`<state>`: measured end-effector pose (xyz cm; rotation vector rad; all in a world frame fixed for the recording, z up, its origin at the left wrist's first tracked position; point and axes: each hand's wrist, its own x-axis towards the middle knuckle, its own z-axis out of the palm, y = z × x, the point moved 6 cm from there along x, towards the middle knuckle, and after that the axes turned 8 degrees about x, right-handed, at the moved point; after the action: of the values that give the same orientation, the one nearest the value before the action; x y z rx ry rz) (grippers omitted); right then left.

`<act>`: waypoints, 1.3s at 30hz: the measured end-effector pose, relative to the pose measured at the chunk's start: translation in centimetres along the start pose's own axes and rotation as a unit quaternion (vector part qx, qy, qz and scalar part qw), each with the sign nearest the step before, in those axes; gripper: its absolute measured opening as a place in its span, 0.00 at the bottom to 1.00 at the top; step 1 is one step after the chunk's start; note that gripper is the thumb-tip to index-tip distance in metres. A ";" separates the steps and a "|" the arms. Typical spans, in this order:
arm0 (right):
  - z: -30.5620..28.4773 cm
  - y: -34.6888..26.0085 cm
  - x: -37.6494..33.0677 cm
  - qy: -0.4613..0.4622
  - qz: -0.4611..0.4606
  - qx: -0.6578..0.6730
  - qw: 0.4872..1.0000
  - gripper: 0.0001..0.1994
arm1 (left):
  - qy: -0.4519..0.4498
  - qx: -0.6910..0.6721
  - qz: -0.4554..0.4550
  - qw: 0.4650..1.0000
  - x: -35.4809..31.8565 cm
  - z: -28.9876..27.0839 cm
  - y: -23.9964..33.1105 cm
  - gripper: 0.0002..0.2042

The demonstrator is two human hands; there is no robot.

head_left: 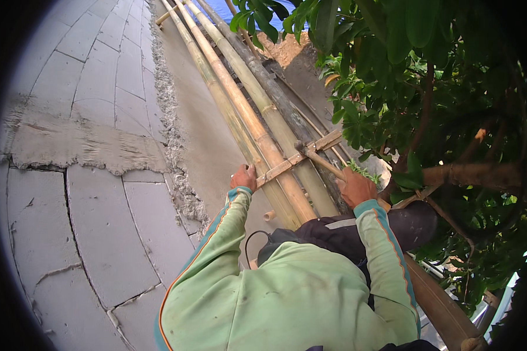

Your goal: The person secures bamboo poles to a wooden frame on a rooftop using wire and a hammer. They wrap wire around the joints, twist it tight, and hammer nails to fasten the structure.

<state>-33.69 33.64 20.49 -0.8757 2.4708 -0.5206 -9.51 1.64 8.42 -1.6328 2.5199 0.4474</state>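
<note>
My right hand [357, 188] is wrapped around the wooden handle of a hammer [325, 164]. The hammer's head lies over a flat wooden strip [295, 159] that crosses several bamboo poles [262, 139]. At the strip's near-left end, my left hand [244, 177] is closed with its fingers bent against the wood. The poles run side by side from under my body toward the far top. Whether a nail is in the strip is too small to see.
A grey block wall [99, 222] with a smeared mortar band [88, 143] stands on the left. Leafy branches [386, 105] crowd the right. Beneath me at lower right runs a thick bamboo pole [442, 304]. A blue sheet [222, 9] shows at the far top.
</note>
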 end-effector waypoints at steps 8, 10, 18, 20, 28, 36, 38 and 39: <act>-2.4 -2.5 -2.2 0.092 -0.164 0.118 0.975 0.17 | 0.058 -0.039 -0.005 0.998 0.8 0.9 -1.0 0.16; 0.6 -0.6 -1.3 0.049 -0.139 0.077 0.986 0.17 | 0.076 -0.031 0.004 0.997 0.9 1.6 -1.0 0.14; -0.7 5.4 -0.7 0.031 0.064 0.068 0.995 0.18 | 0.125 -0.189 0.037 0.973 -0.1 -0.2 -1.1 0.13; -1.0 5.5 -0.4 0.037 0.072 0.090 0.993 0.19 | 0.169 -0.202 0.049 0.963 -1.2 -2.5 -0.9 0.13; -0.8 5.8 -0.4 0.086 0.043 0.152 0.984 0.20 | -0.118 -0.527 -0.039 0.841 -4.3 -1.5 5.9 0.15; -1.3 5.9 -0.9 0.085 0.061 0.148 0.983 0.20 | -0.417 -0.512 0.013 0.751 -20.4 -1.6 15.6 0.20; -1.7 5.8 -1.1 0.093 0.059 0.152 0.982 0.20 | -0.432 -0.414 0.088 0.796 -21.3 -2.8 15.6 0.20; -1.8 5.7 -1.2 0.095 0.058 0.158 0.981 0.20 | -0.421 -0.409 0.120 0.801 -21.2 -2.7 14.9 0.17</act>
<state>-36.59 38.94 19.55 -0.5740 2.4902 -0.9616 -13.96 25.03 18.99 -0.8321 1.8515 1.9756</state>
